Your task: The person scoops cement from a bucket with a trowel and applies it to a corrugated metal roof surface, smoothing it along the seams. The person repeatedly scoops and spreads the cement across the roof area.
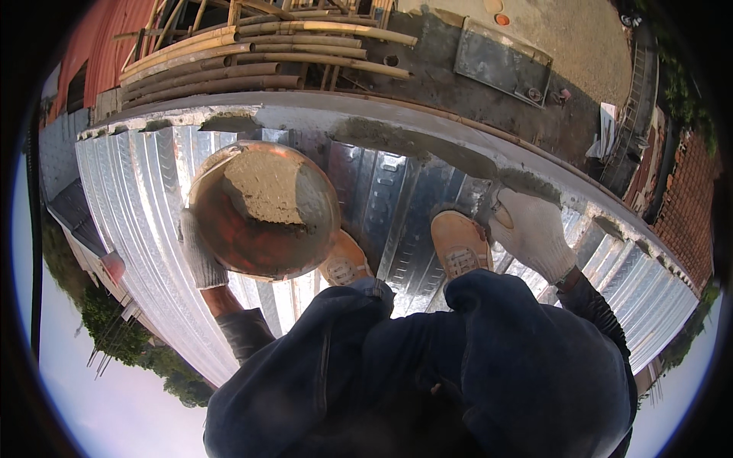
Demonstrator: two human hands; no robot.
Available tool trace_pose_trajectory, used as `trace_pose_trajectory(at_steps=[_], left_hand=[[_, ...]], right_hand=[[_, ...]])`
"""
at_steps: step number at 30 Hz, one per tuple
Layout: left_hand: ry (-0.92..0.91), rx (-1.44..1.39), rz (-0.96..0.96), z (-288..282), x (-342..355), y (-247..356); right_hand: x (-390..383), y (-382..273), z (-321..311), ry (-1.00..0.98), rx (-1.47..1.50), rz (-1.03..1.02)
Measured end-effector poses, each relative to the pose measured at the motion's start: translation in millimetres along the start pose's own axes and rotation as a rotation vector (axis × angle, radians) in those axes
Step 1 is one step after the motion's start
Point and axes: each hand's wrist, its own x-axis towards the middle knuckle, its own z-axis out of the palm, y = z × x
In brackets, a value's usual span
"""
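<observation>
My gloved left hand [200, 252] is closed on the left side of a round bucket [324, 210], which is tilted so its mouth shows. Grey-brown mortar [263, 185] lies inside it, and its inner wall is smeared orange-red. Over by the wall's edge, my gloved right hand [534, 235] is closed with the thumb bent in; what it holds, if anything, is hard to make out. Wet mortar [416, 143] runs in a dark band along the top of the concrete wall [305, 114], just beyond my right hand.
I crouch on ribbed metal sheeting [137, 198], my orange shoes [460, 240] between the bucket and right hand. Beyond the wall, far below, lie stacked bamboo poles [252, 57], a grey mixing tray [504, 61] and a sand-coloured heap [573, 38]. A brick wall [691, 198] stands right.
</observation>
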Motion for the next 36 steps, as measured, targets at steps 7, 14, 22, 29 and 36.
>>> trace_pose_trajectory(at_steps=[7,14,22,29,36], left_hand=[[0.019,-0.049,-0.020,3.3,0.8,-4.7],[0.035,0.074,0.067,7.3,-9.2,1.3],[0.028,0.003,0.046,0.4,-3.9,-0.4],[0.033,0.130,0.086,18.2,-18.9,6.8],[0.023,0.087,0.037,4.1,-15.7,13.1]], right_hand=[[11.7,-10.3,3.2,0.016,-0.378,-0.124],[3.0,-17.9,-12.1,0.016,-0.284,-0.081],[44.9,-13.4,16.4,0.148,-0.238,-0.150],[31.7,-30.7,19.5,0.011,-0.287,-0.133],[31.3,-43.3,-9.7,-0.080,-0.385,-0.215]])
